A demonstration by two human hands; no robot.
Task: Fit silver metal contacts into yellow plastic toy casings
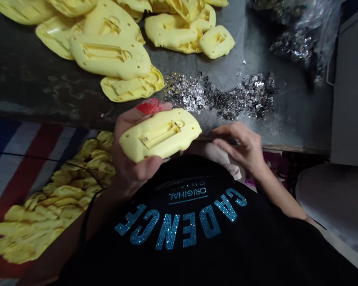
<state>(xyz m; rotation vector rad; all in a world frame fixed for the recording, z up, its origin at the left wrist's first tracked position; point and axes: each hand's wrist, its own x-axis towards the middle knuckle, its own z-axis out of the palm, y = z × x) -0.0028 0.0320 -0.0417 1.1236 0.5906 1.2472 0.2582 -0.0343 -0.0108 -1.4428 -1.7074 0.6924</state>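
My left hand is wrapped around a yellow plastic shell, tilted up in front of my chest. The shell has a long battery slot, with small metal pieces visible at its ends. One finger of this hand has a red covering at its tip. At the table's front edge is my right hand, its thumb and fingers curled close together; anything between the fingertips is too small to make out. Just beyond it lies a spread of small shiny metal contacts.
More yellow shells are heaped at the back left of the dark table. A clear plastic bag with metal pieces lies at the back right. Below left, a large pile of yellow shells rests on a striped cloth.
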